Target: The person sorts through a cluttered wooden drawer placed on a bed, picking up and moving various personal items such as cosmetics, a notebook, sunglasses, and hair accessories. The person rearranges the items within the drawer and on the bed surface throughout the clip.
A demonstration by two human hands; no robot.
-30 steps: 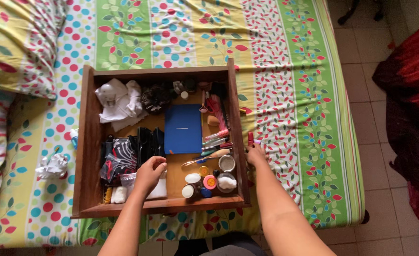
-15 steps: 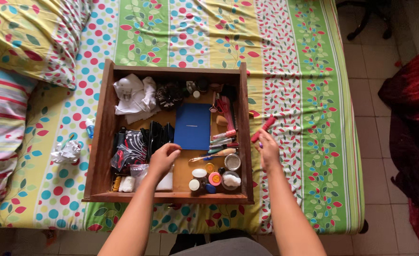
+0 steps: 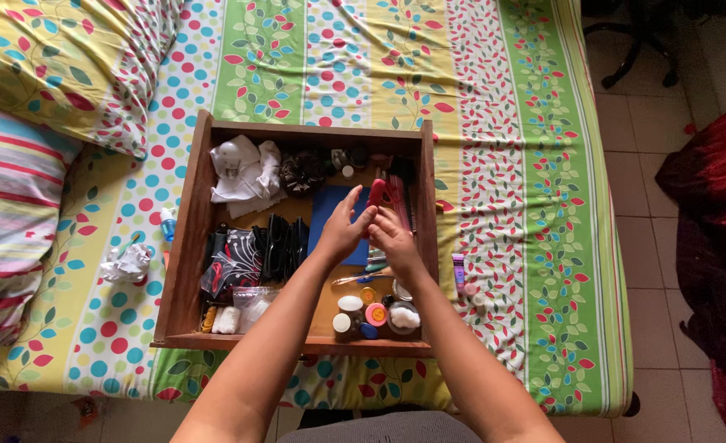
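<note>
Red, slim and upright, a small tube [image 3: 377, 195] sits pinched between the fingertips of the left hand [image 3: 342, 230] and right hand [image 3: 394, 239], both loosely curled above the wooden drawer [image 3: 184, 261] on the bed [image 3: 510, 139]. One blue booklet [image 3: 330, 213] lies beneath them, about five small round jars [image 3: 377, 313] cluster near the drawer's front edge, and two pillows [image 3: 26, 123] lie at the left.

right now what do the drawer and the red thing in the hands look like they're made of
The drawer looks like wood: brown, with a dull finish on its walls. The red thing, held between the left hand and right hand, looks like smooth, slightly glossy plastic, though it is too small to be sure.
</note>
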